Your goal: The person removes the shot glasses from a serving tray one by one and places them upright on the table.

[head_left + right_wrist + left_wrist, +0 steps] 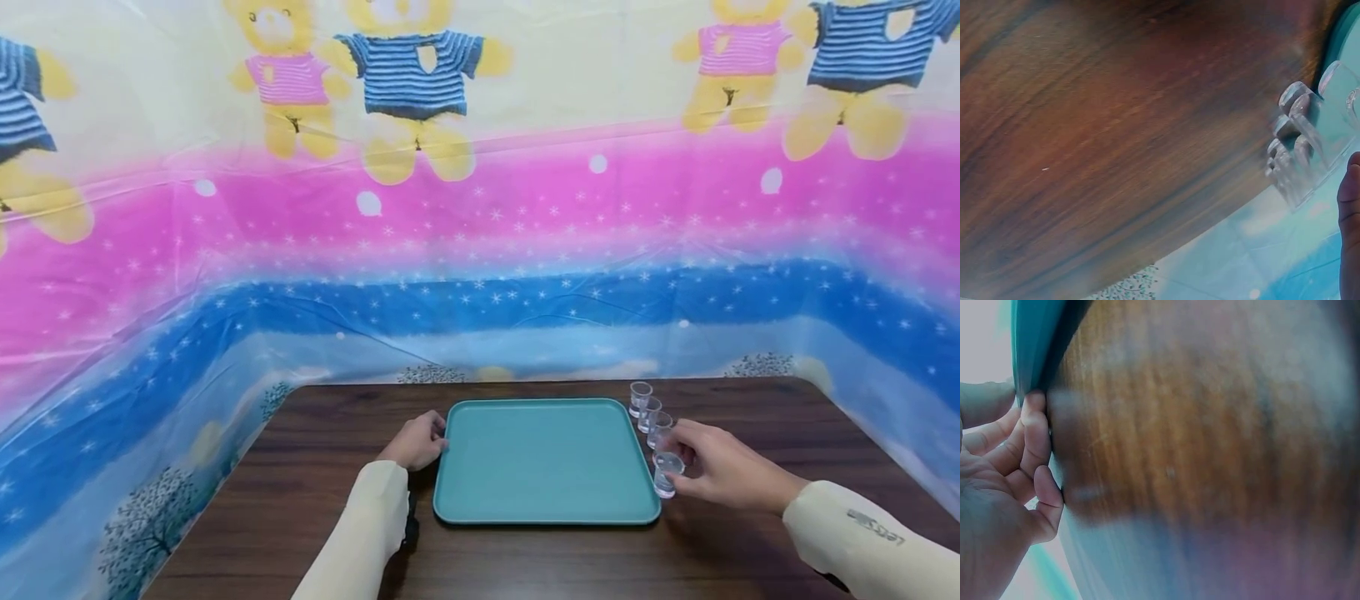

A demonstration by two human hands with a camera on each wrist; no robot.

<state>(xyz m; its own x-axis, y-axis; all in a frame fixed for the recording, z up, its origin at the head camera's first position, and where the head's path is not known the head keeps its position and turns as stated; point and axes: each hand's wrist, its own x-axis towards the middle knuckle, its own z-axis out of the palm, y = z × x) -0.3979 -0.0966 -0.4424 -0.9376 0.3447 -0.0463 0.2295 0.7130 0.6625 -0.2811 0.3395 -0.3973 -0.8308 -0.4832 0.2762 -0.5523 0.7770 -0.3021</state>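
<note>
A teal rectangular tray (547, 462) lies on the brown wooden table. At its left side my left hand (417, 442) pinches the rim, the thumb over it and curled fingers low against the table, as the left wrist view shows with the tray's edge (1038, 344). Beside the tray's right edge, my right hand (720, 467) holds a small clear shot glass (666, 482) upright between thumb and fingers. Behind that glass, more clear shot glasses (641, 397) stand in a row along the tray. The right wrist view catches the row of glasses (1300, 134) and part of a finger (1349, 212).
Dark wood tabletop (765, 417) surrounds the tray. A printed cloth (525, 208) with bears and pink and blue bands hangs behind the table and along both sides.
</note>
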